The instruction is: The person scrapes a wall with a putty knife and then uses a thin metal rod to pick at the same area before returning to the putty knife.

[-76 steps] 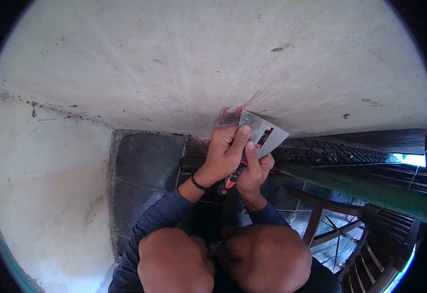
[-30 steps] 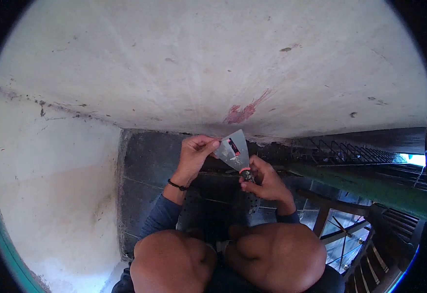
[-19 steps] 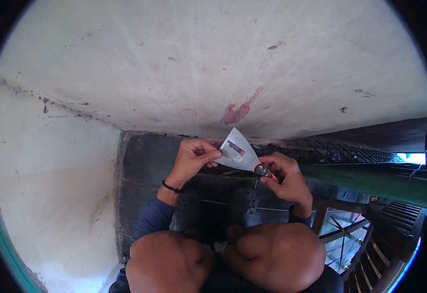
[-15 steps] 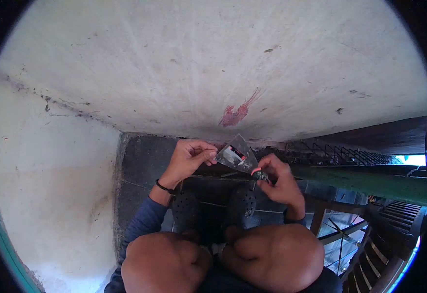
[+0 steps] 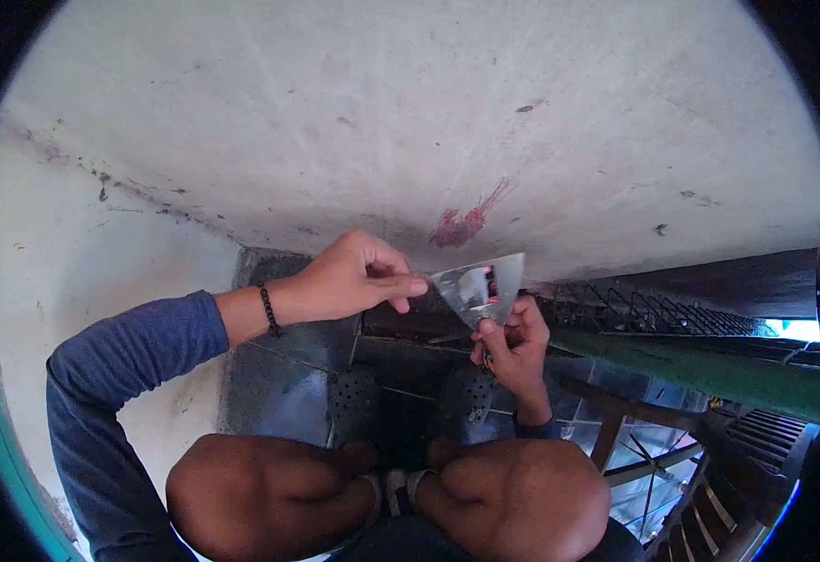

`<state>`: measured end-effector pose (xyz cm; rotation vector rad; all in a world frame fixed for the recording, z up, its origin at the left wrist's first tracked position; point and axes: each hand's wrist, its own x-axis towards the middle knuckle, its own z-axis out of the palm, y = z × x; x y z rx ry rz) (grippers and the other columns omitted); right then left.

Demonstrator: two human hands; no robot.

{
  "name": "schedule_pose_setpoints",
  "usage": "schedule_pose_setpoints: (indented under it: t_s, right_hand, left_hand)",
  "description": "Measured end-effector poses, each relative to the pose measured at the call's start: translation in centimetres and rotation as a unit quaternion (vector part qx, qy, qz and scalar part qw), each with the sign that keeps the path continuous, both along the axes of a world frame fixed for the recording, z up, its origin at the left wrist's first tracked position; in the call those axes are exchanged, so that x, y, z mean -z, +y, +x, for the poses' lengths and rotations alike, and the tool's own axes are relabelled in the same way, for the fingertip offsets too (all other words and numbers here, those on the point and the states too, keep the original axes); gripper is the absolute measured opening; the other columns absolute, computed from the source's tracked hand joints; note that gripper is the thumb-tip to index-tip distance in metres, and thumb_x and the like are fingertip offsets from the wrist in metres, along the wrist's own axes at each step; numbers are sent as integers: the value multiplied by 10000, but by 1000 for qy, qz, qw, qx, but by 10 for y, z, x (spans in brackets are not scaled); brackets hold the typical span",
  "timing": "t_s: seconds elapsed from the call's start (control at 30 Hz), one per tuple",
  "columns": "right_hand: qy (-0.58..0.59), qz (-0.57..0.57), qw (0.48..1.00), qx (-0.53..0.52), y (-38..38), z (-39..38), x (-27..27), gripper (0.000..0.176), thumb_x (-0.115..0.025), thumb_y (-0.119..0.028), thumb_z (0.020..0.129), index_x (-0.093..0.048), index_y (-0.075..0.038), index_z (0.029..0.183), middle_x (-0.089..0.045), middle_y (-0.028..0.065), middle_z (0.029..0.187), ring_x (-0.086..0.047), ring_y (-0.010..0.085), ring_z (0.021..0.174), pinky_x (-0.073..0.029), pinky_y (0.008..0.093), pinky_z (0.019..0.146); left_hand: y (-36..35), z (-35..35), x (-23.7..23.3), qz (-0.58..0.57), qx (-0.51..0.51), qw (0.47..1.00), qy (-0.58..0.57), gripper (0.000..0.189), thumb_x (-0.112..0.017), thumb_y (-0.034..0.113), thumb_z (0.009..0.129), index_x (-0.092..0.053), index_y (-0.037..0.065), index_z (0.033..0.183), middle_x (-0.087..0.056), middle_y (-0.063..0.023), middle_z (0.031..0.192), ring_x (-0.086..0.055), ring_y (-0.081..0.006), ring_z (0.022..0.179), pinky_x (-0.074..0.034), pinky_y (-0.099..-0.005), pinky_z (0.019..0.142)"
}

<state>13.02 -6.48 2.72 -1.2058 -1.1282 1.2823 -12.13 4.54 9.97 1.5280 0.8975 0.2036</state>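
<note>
A putty knife (image 5: 504,275) with a wide triangular metal blade is raised in front of the wall, its blade fanning upward and catching reflections. My right hand (image 5: 520,348) is closed around its handle, thumb near the base of the blade. My left hand (image 5: 358,274) has thumb and forefinger pinched together right beside the blade's left corner; whether they touch it, or hold some small bit, I cannot make out. Behind the blade, a reddish scraped patch (image 5: 460,228) marks the pale wall (image 5: 335,122).
Dark floor tiles (image 5: 283,384) lie under my clogs (image 5: 355,405). To the right run a green beam (image 5: 700,365) and a black wire rack (image 5: 644,307). A dark slatted wooden chair (image 5: 719,487) stands at lower right. Another wall (image 5: 101,309) closes the left side.
The putty knife has turned so its blade points more up and right. My left elbow has swung outward, and my left hand has risen slightly. My view has shifted a little.
</note>
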Motion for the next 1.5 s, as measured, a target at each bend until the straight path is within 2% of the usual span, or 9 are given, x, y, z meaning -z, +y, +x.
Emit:
schedule_pose_setpoints:
  t_s: [0.07,0.17,0.37,0.53,0.67,0.8,0.97,1.07,1.5]
  right_hand:
    - [45,-1,998,45,2,-4,-4,209,-572,-90,891,-431,-15,1024,-577,112,707,-560,152,459,-470,273,407]
    - [90,-4,994,57,11,-9,-14,195,-556,-118,906,-443,-9,1022,-571,111,697,-558,157,450,-468,279,393]
    - [120,-1,990,74,32,-38,-5,182,-548,-138,921,-464,-15,1026,-566,92,676,-544,159,401,-446,282,351]
    - [94,27,987,126,37,-54,7,133,-587,-106,902,-532,-13,980,-612,67,754,-580,104,567,-472,243,485]
    - [-5,103,978,179,38,-59,30,114,-616,-88,882,-571,-16,958,-628,16,825,-555,54,706,-458,213,632]
    - [55,72,981,174,36,-56,31,112,-607,-78,885,-570,-8,966,-631,24,867,-559,58,743,-463,222,653]
    - [63,73,975,199,34,-61,26,118,-611,-66,883,-571,3,970,-626,29,890,-554,62,771,-456,218,664]
    - [78,67,973,207,33,-66,20,123,-608,-76,889,-566,4,973,-623,29,894,-551,63,768,-455,219,672]
    - [85,100,968,215,36,-69,3,138,-596,-79,893,-564,9,993,-625,29,914,-554,73,785,-450,227,702]
  left_hand:
    - [7,8,0,2,5,1000,11,269,-576,236,926,-655,-16,975,-687,-65,816,-602,-86,729,-489,-249,694]
    - [-6,34,30,14,-50,989,-138,251,-577,223,924,-651,-13,964,-676,-78,848,-575,-65,719,-478,-252,646]
    - [-23,70,60,-2,-159,956,-248,297,-527,278,953,-570,14,1083,-609,-21,855,-561,-84,704,-486,-256,652]
    - [-27,82,55,-156,-247,932,-214,330,-480,339,969,-576,24,963,-545,18,763,-509,-52,696,-447,-242,615]
    - [-34,97,72,-133,-303,914,-233,381,-459,397,966,-550,44,856,-469,41,682,-450,-51,609,-385,-235,522]
    - [-32,103,83,-83,-298,911,-273,469,-453,484,941,-506,72,724,-493,7,599,-418,-65,382,-314,-222,313]
    - [-31,110,100,11,-318,906,-280,445,-489,406,953,-515,69,664,-500,31,629,-433,-30,533,-354,-212,448]
    - [-31,106,90,-39,-307,908,-283,405,-501,366,957,-533,63,690,-490,50,642,-422,-27,613,-356,-217,516]
    - [-24,101,67,2,-282,919,-275,407,-501,361,957,-552,45,706,-491,62,631,-424,-29,601,-358,-218,505]
